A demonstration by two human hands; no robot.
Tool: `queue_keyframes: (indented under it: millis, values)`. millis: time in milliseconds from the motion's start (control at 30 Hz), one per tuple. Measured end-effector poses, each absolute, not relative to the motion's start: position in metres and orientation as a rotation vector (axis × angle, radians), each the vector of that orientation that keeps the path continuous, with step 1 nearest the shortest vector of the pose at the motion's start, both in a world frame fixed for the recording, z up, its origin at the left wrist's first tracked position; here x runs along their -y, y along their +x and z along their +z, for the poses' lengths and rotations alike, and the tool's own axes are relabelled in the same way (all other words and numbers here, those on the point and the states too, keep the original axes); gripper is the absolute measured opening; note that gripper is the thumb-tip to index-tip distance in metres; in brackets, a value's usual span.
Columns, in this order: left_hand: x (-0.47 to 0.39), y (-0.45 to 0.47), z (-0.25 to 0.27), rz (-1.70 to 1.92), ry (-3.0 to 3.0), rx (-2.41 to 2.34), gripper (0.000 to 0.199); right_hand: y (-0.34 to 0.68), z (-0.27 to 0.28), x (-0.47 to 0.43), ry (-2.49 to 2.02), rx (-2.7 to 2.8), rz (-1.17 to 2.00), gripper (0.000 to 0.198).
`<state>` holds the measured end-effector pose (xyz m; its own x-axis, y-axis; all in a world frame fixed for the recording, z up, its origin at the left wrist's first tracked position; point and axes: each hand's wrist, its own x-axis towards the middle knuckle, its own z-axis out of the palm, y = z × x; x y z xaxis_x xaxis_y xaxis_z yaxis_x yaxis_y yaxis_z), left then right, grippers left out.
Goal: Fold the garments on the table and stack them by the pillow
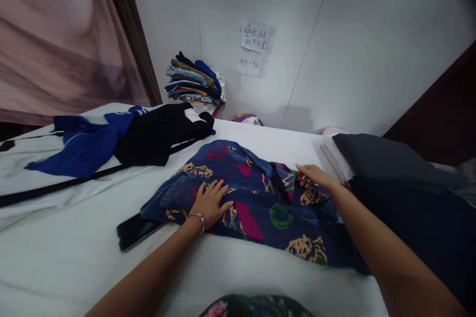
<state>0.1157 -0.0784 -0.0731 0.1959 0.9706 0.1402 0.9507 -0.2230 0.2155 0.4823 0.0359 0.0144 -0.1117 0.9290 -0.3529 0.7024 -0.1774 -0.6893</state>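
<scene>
A dark blue patterned shirt with a collar lies folded over on the white surface in front of me. Denim-like blue shows along its left and far edges. My left hand, with a bracelet at the wrist, rests flat on the shirt with fingers spread. Over by the collar, my right hand has its fingers loosely bent and partly apart; whether they touch the cloth is hard to see. A black phone sticks out from beneath the shirt's left end.
Blue clothing and a black garment lie loosely at the left. Folded dark clothes are piled at the right. Against the wall stands a tall stack of folded clothes. Paper notes hang on the wall.
</scene>
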Motion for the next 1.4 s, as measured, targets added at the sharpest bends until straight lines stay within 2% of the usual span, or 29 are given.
queue_keyframes:
  millis: [67,167,333,467,533,633,767,833,933,1100,1267,1400]
  values:
    - [0.079,0.116,-0.072,0.37,2.361,-1.902,0.059,0.471,0.019,-0.053,-1.973,1.854,0.982,0.056]
    - [0.079,0.116,-0.071,0.355,2.349,-1.913,0.059,0.453,0.019,-0.072,-2.085,1.921,0.966,0.055]
    - [0.081,0.117,-0.072,0.389,2.359,-1.893,0.059,0.433,0.009,-0.085,-2.159,2.046,0.957,0.022]
    - [0.081,0.117,-0.072,0.385,2.354,-1.884,0.06,0.439,0.037,-0.108,-2.166,2.014,0.711,0.009]
    - [0.081,0.117,-0.072,0.389,2.349,-1.884,0.059,0.45,0.063,-0.126,-2.169,1.944,0.518,0.014]
    - [0.081,0.117,-0.073,0.396,2.348,-1.883,0.06,0.472,0.102,-0.153,-2.138,1.786,0.194,0.035]
    - [0.081,0.116,-0.075,0.415,2.355,-1.88,0.06,0.494,0.114,-0.173,-1.884,1.553,-0.144,0.064]
    - [0.081,0.116,-0.076,0.419,2.352,-1.876,0.059,0.493,0.099,-0.17,-1.768,1.596,-0.186,0.066]
    - [0.082,0.117,-0.076,0.419,2.35,-1.871,0.058,0.476,0.058,-0.15,-1.728,1.924,-0.083,0.049]
    - [0.084,0.117,-0.075,0.434,2.35,-1.878,0.059,0.459,-0.028,-0.092,-1.692,2.263,0.077,0.044]
    - [0.085,0.117,-0.073,0.434,2.333,-1.873,0.06,0.49,-0.094,-0.067,-1.862,2.388,-0.144,0.048]
    - [0.088,0.117,-0.07,0.406,2.305,-1.871,0.061,0.504,-0.114,-0.068,-1.865,2.362,-0.292,0.052]
